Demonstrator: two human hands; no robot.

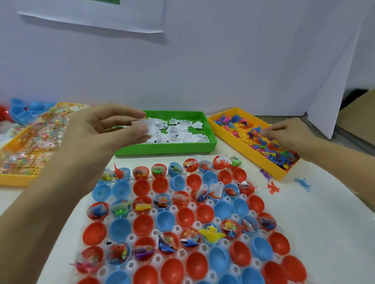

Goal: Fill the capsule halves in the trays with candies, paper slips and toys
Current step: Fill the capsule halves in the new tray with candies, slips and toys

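Note:
A white holder tray (202, 206) carries many red and blue capsule halves (191, 217); some hold candy, slips and toys, others are bare inside. My left hand (107, 127) hovers at the left end of the green tray (177, 149) of white paper slips and pinches a paper slip (140, 125) between thumb and fingers. My right hand (287, 135) reaches into the yellow tray (244, 145) of small coloured plastic toys, fingertips curled on a toy (263, 132). An orange tray (9, 173) of wrapped candies lies on the left.
Spare blue and red capsule halves (22, 112) are heaped at the far left. A few loose toys (273, 187) lie on the table right of the holder tray. A white wall stands behind the trays, and a cardboard box (370, 119) sits at the far right.

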